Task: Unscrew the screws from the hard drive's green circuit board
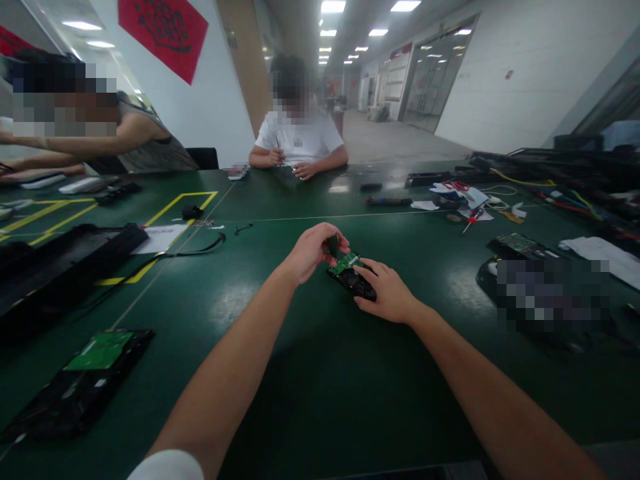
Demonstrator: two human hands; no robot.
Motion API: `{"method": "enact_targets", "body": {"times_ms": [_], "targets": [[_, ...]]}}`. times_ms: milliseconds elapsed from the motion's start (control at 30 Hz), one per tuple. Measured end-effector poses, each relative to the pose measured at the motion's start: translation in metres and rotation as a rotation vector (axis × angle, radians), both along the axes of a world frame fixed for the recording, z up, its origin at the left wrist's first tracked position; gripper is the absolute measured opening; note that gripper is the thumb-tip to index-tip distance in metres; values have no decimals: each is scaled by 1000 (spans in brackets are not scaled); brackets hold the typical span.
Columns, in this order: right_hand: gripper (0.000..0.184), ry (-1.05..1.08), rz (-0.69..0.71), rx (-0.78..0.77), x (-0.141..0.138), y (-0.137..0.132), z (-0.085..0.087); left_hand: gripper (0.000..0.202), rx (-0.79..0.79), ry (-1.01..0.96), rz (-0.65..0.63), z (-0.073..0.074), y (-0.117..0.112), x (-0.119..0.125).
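A black device casing (354, 283) with a green circuit board (344, 265) exposed at its far end lies on the green tabletop before me. My right hand (387, 290) grips its right side, thumb at the near edge and fingers over the top. Above the far left end, my left hand (316, 252) pinches a small dark flat piece (333, 245) between thumb and fingers. Its exact kind is too small to make out. Whether the piece touches the circuit board cannot be told from here.
Another opened device (65, 407) with a green board lies at near left, by a long black housing (65, 267). At right are a further board (523, 245), a blurred dark object, a screwdriver (471, 221) and cables (565, 197). A person (300, 140) works opposite, another at far left.
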State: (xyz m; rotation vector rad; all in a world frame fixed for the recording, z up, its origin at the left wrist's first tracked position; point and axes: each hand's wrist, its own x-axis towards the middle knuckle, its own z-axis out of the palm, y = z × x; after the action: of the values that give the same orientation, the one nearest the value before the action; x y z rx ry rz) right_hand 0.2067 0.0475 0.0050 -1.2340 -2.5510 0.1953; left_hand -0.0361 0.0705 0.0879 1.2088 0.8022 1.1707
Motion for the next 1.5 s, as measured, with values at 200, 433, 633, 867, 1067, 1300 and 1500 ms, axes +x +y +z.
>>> {"method": "enact_targets", "body": {"times_ms": [200, 433, 633, 867, 1067, 1300, 1500], "targets": [[77, -8, 0, -7, 1, 0, -1, 25, 123, 220, 211, 6, 3, -8], [80, -3, 2, -20, 2, 1, -1, 27, 84, 163, 139, 8, 0, -8], [79, -7, -1, -16, 1, 1, -1, 26, 23, 60, 45, 3, 1, -6], [78, -15, -4, -5, 1, 0, 0, 26, 55, 35, 101, 1, 5, -5], [79, -2, -1, -11, 1, 1, -1, 32, 54, 60, 136, -2, 5, -3], [79, 2, 2, -22, 2, 0, -1, 28, 78, 99, 133, 4, 0, -3], [79, -11, -3, -18, 1, -1, 2, 31, 95, 176, 149, 8, -2, -5]]}}
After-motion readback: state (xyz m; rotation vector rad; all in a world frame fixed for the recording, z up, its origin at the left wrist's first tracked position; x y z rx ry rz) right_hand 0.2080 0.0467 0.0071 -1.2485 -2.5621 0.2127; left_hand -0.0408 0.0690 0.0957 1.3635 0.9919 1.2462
